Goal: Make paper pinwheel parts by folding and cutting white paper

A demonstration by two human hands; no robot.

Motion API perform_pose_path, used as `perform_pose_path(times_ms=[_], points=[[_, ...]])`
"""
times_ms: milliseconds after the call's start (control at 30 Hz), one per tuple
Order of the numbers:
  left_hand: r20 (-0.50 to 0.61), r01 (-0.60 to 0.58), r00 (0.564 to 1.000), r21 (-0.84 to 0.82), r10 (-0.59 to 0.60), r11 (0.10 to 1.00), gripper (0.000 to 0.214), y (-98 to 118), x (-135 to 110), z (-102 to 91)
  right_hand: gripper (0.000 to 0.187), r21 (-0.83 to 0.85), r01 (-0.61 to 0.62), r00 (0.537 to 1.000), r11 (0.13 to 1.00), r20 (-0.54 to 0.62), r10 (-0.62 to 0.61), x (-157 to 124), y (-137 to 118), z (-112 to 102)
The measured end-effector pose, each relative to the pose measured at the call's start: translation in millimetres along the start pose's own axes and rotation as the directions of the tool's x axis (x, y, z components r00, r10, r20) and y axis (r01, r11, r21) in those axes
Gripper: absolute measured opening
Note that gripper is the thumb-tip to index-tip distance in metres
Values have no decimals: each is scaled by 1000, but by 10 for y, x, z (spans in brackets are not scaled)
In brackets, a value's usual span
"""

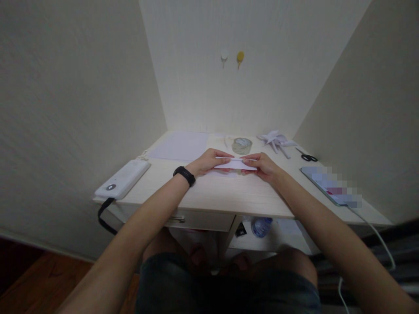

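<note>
A folded strip of white paper (234, 164) is stretched level between my two hands, a little above the desk (209, 192). My left hand (211, 161), with a black band on the wrist, pinches its left end, thumb on top and fingers beneath. At the other end my right hand (262, 165) grips it the same way. Below the strip, another piece of white paper (222, 174) lies on the desk. Just beyond my hands sits a roll of clear tape (242, 145).
White paper sheets (180, 145) lie at the back left, near a white power strip-like box (122, 179). A folded paper pinwheel shape (275, 138), black scissors (309, 157) and a tablet (327, 185) with a cable are on the right. A plastic bottle (262, 226) lies on the shelf below.
</note>
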State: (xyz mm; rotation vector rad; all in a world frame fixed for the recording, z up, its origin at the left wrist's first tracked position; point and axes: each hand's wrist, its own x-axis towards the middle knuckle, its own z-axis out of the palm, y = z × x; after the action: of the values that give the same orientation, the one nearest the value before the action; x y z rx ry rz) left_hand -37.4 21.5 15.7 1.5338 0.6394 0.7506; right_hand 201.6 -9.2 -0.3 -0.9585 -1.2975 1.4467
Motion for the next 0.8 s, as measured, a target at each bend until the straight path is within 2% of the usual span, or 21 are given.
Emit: perform_pose_path(times_ms=[233,433,700,800], points=[[-32,-8,999,-62,6,998,26,16,2,32,35,-18,63,989,998,-132,-65,58,75,-16],[-20,-2,1000,-86,0,996,29,-15,8,5,46,8,48,995,999,-84,-47,24,43,39],[-44,-13,999,-38,12,999,28,34,-18,29,36,32,52,996,998,-77,-49,11,20,53],[-12,6,1000,-43,-7,999,31,22,-17,10,35,24,61,995,998,-79,-59,26,39,36]])
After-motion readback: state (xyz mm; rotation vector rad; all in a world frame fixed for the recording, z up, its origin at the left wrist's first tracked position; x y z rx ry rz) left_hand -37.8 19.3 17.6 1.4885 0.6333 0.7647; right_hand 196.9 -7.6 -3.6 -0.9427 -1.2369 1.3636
